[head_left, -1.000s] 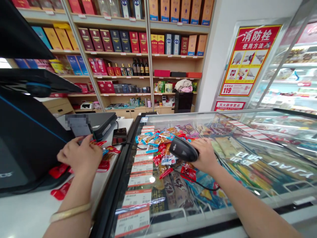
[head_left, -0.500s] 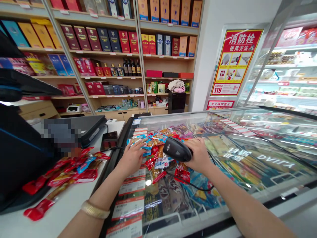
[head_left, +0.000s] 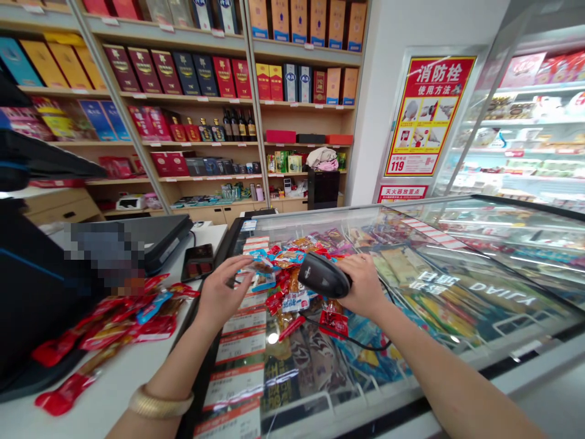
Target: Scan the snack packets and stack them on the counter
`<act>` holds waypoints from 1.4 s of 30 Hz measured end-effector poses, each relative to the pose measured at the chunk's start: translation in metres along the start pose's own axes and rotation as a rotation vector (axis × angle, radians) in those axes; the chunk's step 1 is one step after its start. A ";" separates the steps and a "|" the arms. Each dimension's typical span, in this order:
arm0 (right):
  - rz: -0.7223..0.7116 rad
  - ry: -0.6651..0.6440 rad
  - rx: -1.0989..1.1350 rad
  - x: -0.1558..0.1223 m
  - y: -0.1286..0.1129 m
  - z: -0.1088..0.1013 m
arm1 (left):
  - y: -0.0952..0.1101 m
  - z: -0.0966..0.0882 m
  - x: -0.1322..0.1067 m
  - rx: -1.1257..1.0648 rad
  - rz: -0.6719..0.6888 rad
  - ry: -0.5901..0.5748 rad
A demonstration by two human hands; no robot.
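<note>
My right hand (head_left: 363,286) grips a black barcode scanner (head_left: 322,275), its head aimed left over a pile of small snack packets (head_left: 292,286) lying on the glass freezer lid (head_left: 411,317). My left hand (head_left: 223,289) pinches a blue and orange snack packet (head_left: 260,265), lifted a little off the left edge of that pile, just in front of the scanner. A gold bangle (head_left: 159,403) sits on my left wrist. A second heap of red snack packets (head_left: 114,323) lies on the white counter (head_left: 114,390) to the left.
A black register screen (head_left: 27,292) stands at far left, with a dark device (head_left: 159,235) and a small black terminal (head_left: 197,261) behind the red packets. Shelves of boxed goods (head_left: 205,79) fill the back wall. A red poster (head_left: 427,116) and glass-fronted cooler (head_left: 525,122) stand right.
My left hand left the red packets on the counter, crossed right to the pile on the freezer lid and picked up a blue and orange packet. The scanner hand stayed nearly still.
</note>
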State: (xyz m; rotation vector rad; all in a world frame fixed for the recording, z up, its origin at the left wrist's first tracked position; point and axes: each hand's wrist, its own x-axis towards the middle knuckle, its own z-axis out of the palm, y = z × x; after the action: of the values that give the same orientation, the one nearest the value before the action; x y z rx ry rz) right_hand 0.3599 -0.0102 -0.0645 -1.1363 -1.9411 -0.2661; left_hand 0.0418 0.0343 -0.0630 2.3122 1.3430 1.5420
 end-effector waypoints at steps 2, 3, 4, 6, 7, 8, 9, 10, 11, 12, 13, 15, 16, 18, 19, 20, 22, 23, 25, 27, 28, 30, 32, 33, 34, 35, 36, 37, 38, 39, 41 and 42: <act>-0.005 0.006 0.000 0.000 -0.001 -0.001 | 0.003 -0.003 0.000 -0.111 -0.149 0.141; -0.005 0.006 0.000 0.000 -0.002 -0.001 | 0.005 -0.004 0.001 -0.185 -0.238 0.198; -0.004 0.007 -0.002 0.000 -0.002 -0.001 | 0.006 -0.004 0.001 -0.272 -0.330 0.246; -0.006 0.009 -0.003 0.000 -0.003 -0.002 | 0.010 -0.006 0.001 -0.463 -0.487 0.303; -0.010 0.011 -0.002 0.000 -0.003 -0.002 | 0.012 -0.006 0.002 -0.552 -0.541 0.314; -0.015 0.014 0.000 0.000 -0.003 -0.002 | 0.015 -0.007 0.002 -0.626 -0.580 0.311; -0.019 0.016 0.002 0.000 -0.003 -0.001 | 0.017 -0.008 0.003 -0.682 -0.606 0.304; -0.021 0.018 0.004 0.000 -0.003 -0.001 | 0.020 -0.008 0.003 -0.720 -0.621 0.296; -0.022 0.016 0.004 0.000 -0.003 -0.001 | 0.022 -0.008 0.003 -0.739 -0.628 0.288; -0.022 0.013 0.002 0.000 -0.003 -0.001 | 0.024 -0.008 0.004 -0.743 -0.628 0.282; -0.025 0.010 0.002 -0.001 -0.003 -0.001 | 0.026 -0.008 0.004 -0.734 -0.622 0.273; -0.037 0.006 0.009 -0.001 -0.003 -0.001 | 0.027 -0.007 0.003 -0.692 -0.601 0.241; -0.048 0.003 0.019 -0.001 -0.003 -0.001 | 0.027 -0.007 0.002 -0.665 -0.591 0.215; -0.066 -0.008 0.040 0.000 -0.005 -0.003 | 0.026 -0.006 -0.001 -0.599 -0.569 0.152; -0.069 -0.021 0.049 0.000 -0.007 -0.004 | 0.025 -0.005 -0.002 -0.558 -0.555 0.116; -0.069 -0.035 0.058 0.000 -0.009 -0.005 | 0.024 -0.004 -0.004 -0.510 -0.535 0.078; -0.072 -0.056 0.079 0.000 -0.015 -0.008 | 0.022 -0.003 -0.007 -0.396 -0.474 -0.002; -0.077 -0.059 0.092 0.000 -0.018 -0.009 | 0.021 -0.003 -0.008 -0.333 -0.432 -0.037; -0.097 -0.057 0.116 0.000 -0.025 -0.011 | 0.020 -0.002 -0.011 -0.199 -0.334 -0.083; -0.117 -0.060 0.129 0.000 -0.031 -0.012 | 0.019 -0.001 -0.013 -0.069 -0.245 -0.117; -0.126 -0.063 0.131 0.000 -0.033 -0.012 | 0.019 0.000 -0.014 -0.023 -0.213 -0.138; -0.138 -0.061 0.128 0.000 -0.037 -0.011 | 0.020 0.001 -0.014 0.010 -0.174 -0.189; -0.136 -0.057 0.124 -0.001 -0.039 -0.011 | 0.023 0.002 -0.015 -0.019 -0.166 -0.240; -0.133 -0.058 0.124 -0.001 -0.040 -0.010 | 0.025 0.002 -0.015 -0.036 -0.167 -0.263; -0.127 -0.067 0.123 -0.002 -0.041 -0.010 | 0.026 0.002 -0.015 -0.047 -0.171 -0.279; -0.121 -0.080 0.122 -0.002 -0.041 -0.010 | 0.028 0.003 -0.015 -0.050 -0.175 -0.292; -0.115 -0.095 0.121 -0.002 -0.042 -0.010 | 0.030 0.003 -0.015 -0.048 -0.178 -0.300; -0.110 -0.112 0.118 -0.002 -0.042 -0.010 | 0.031 0.003 -0.016 -0.044 -0.179 -0.306; -0.104 -0.126 0.115 -0.002 -0.043 -0.010 | 0.031 0.003 -0.016 -0.041 -0.178 -0.310; -0.100 -0.135 0.113 -0.002 -0.043 -0.010 | 0.032 0.002 -0.017 -0.040 -0.175 -0.314; -0.101 -0.141 0.111 -0.002 -0.043 -0.010 | 0.032 0.002 -0.017 -0.041 -0.165 -0.321; -0.102 -0.143 0.109 -0.002 -0.043 -0.010 | 0.032 0.002 -0.018 -0.042 -0.160 -0.325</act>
State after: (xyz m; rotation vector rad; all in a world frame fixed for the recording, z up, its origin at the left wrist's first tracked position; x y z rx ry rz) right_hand 0.3314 -0.0412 -0.0505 -1.0105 -2.1159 -0.1341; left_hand 0.0610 0.0035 -0.0616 2.2435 1.3550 1.0820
